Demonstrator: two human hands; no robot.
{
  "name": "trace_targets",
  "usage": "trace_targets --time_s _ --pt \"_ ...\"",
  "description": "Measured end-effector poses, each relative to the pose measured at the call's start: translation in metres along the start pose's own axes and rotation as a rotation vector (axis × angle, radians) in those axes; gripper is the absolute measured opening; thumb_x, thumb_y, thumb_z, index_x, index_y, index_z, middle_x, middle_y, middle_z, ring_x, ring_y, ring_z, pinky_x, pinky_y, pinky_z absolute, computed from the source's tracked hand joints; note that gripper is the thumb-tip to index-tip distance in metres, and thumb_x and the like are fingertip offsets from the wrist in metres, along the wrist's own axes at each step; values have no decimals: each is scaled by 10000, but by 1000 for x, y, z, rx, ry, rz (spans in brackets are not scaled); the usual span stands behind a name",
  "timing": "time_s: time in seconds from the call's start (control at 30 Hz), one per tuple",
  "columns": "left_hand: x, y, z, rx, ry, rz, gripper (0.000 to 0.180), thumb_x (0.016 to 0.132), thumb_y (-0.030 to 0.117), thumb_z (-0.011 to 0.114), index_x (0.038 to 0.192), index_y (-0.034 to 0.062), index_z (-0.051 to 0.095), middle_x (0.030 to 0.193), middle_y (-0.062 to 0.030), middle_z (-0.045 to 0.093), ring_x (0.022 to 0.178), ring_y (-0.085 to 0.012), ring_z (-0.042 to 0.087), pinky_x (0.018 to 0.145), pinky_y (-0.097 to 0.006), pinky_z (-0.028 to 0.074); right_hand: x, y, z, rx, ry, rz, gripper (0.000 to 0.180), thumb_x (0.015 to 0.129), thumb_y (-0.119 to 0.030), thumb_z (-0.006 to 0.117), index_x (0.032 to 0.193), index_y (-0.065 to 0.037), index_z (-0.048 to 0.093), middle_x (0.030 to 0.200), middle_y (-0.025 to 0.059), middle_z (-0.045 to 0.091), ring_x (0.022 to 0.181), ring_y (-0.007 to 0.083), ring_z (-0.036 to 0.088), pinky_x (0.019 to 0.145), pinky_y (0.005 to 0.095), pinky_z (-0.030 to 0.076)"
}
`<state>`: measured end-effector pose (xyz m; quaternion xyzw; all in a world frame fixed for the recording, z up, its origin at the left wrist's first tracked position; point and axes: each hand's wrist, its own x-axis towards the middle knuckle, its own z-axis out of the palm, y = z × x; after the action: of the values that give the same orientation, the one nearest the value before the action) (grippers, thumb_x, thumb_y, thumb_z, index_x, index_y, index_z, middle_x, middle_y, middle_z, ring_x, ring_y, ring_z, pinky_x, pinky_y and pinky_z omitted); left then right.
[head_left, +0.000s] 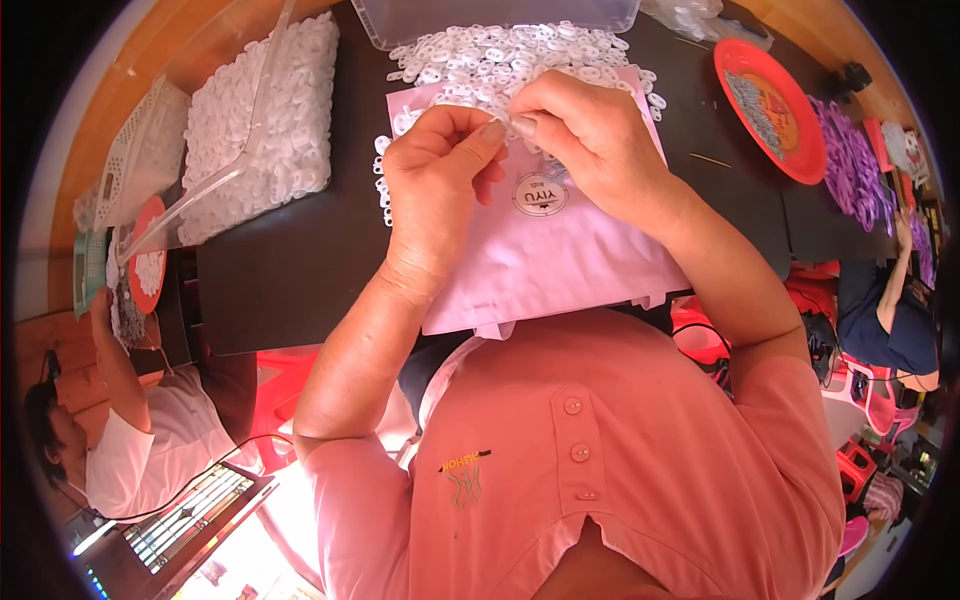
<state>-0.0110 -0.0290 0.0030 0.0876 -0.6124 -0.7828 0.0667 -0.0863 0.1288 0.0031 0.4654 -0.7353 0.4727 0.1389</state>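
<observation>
**Head view: both hands pinch a small white piece over the pink sheet**

Head view shows your two hands meeting over the pink sheet [560, 265], which lies on the dark table [290, 270] right in front of you. Between the fingertips sits a small white piece [508, 124], too small to make out in detail. Your left hand [435, 195] is curled, thumb and forefinger closed toward the piece. Your right hand [590, 140] is curled too, its fingertips pinched on the same piece from the right side.

Just beyond your hands a heap of white rings [500, 55] spreads over the far edge of the sheet, touching a clear tub [400, 25] at the far rim. A round sticker [540, 194] lies on the sheet just near your hands.

Far left, a bigger pile of rings [265, 120] rests under a clear lid [255, 110]. Far right stands a red plate [775, 105], with purple rings [850, 160] beside it. Other people sit at the left [130, 420] and right [895, 310].
</observation>
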Motion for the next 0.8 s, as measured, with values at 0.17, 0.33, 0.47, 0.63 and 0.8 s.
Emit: trace_targets --time_s 0.17,0.33,0.47,0.63,0.8 --pt "-6 -5 5 -3 -6 53 54 910 44 611 899 -9 618 748 -33 615 604 -78 545 503 -216 417 -5 -10 2 110 -68 164 66 848 19 556 904 3 586 748 101 595 620 196 567 580 299 442" --pt "1 -17 -5 257 -49 243 50 900 51 612 884 4 612 734 -2 599 608 -68 526 532 -214 423 -3 -17 0 241 -129 379 61 872 -51 601 888 7 605 707 43 591 633 105 555 571 260 430" --pt "4 -22 -5 305 -21 296 109 834 74 643 818 -28 609 681 -89 608 612 -170 573 578 -298 458 21 -16 -11 294 -82 589 162 900 -161 627 888 1 642 690 -10 590 645 63 529 575 223 414" --pt "6 -31 4 555 -81 492 131 779 104 602 754 -24 619 714 -226 635 713 -406 633 660 -468 498 81 -16 15 -98 -400 162 126 830 -145 642 877 -29 648 717 56 626 653 147 573 607 310 446" --pt "6 -36 1 639 -144 500 120 772 93 619 797 -24 629 698 -186 631 661 -312 634 629 -390 493 115 -2 79 -380 -779 -68 177 760 -117 632 927 -69 664 839 113 680 763 274 635 692 396 484"
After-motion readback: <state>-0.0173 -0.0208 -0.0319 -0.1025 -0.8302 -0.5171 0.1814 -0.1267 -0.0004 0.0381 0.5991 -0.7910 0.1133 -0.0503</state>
